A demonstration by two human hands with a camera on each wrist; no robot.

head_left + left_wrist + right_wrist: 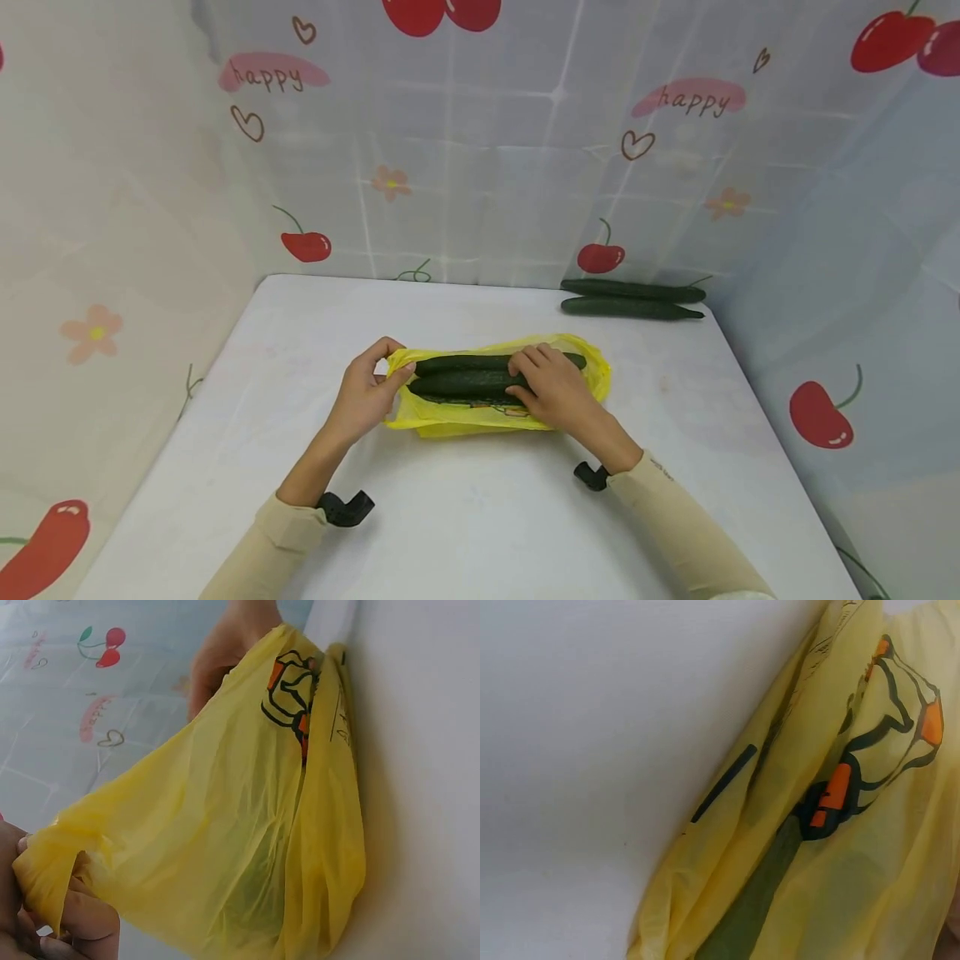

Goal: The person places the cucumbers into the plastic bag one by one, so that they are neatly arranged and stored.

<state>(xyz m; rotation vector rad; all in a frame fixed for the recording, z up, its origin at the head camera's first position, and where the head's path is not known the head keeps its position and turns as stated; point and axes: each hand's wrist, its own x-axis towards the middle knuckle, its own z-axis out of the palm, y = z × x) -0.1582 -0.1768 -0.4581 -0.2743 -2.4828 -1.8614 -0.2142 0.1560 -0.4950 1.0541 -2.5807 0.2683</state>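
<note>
A yellow plastic bag (465,427) lies on its side mid-table, its top pulled open. Inside are two dark green cucumbers, a far one (465,363) and a near one (461,384), side by side. My left hand (363,396) pinches the bag's left edge between thumb and fingers; in the left wrist view this hand (86,919) holds the film stretched up. My right hand (555,390) is in the bag's opening, fingers and thumb curled over the cucumbers near their right part. The right wrist view shows mostly the printed bag (855,885); the fingers there are hidden.
Two more cucumbers, one behind (630,290) and one in front (630,308), lie at the table's back right corner. A white cover spreads over the table (465,517). Curtains (510,167) with printed cherries surround the back and sides.
</note>
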